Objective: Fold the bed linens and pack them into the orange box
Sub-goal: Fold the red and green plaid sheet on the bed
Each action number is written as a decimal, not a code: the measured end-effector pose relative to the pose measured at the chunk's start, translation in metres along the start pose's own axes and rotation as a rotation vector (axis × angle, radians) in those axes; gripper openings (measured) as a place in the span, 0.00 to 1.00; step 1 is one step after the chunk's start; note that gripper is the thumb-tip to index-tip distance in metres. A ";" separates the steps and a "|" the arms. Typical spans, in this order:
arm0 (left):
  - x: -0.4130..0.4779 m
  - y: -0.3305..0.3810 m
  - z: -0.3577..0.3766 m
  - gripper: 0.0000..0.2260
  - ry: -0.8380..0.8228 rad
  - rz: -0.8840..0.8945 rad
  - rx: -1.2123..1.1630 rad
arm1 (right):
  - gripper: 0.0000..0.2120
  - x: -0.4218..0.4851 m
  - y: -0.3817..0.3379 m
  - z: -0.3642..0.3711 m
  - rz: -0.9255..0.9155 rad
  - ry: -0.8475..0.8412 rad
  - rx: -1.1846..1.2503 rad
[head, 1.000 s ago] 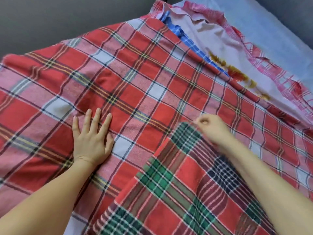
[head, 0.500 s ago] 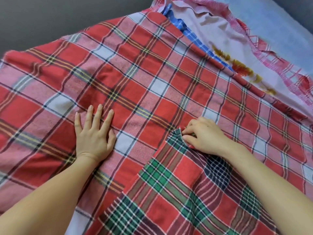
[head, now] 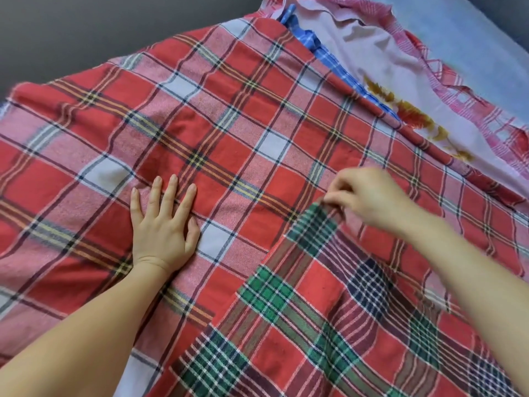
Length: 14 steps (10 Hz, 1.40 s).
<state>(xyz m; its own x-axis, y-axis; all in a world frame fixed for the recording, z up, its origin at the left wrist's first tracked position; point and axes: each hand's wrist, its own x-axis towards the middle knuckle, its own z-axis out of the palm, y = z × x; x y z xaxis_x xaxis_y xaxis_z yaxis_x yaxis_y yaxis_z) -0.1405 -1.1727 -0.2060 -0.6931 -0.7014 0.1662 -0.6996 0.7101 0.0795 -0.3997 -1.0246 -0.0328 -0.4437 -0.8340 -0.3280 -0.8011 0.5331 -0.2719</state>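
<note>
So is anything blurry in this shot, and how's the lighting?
Head view: the right hand, pinching the green plaid cloth, is smeared by motion blur; head view: the left hand, flat on the red plaid sheet, is sharp; head view: light is soft and even, no glare, only faint shadows by the hands.

Filmed from one wide-angle camera worn on the head. Looks forward and down on the bed from above, a little tilted, so that the lines of the red plaid sheet (head: 229,110) run slantwise. Stands near: takes in both forearms from the lower edge, with the left hand (head: 160,227) left of centre and the right hand (head: 369,196) right of centre. Shows the green plaid cloth (head: 315,325) in the lower right, a dark grey surface (head: 71,30) in the upper left corner, a pale blue surface (head: 472,38) in the upper right.
</note>
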 end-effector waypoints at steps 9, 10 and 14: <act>-0.001 0.000 0.001 0.25 0.043 0.002 -0.005 | 0.15 0.037 0.011 0.021 0.082 -0.262 0.134; 0.000 0.001 0.002 0.25 0.057 0.008 -0.006 | 0.13 0.045 0.005 0.016 -0.064 0.080 -0.161; -0.002 0.001 0.001 0.25 0.048 -0.001 -0.023 | 0.21 0.006 0.011 0.065 0.145 0.089 -0.201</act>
<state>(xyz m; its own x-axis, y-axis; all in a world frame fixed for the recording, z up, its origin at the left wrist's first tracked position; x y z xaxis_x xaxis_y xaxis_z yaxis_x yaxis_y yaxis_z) -0.1403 -1.1707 -0.2069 -0.6828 -0.6989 0.2130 -0.6958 0.7109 0.1021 -0.3850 -1.0147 -0.0960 -0.5860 -0.7651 -0.2670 -0.7865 0.6163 -0.0398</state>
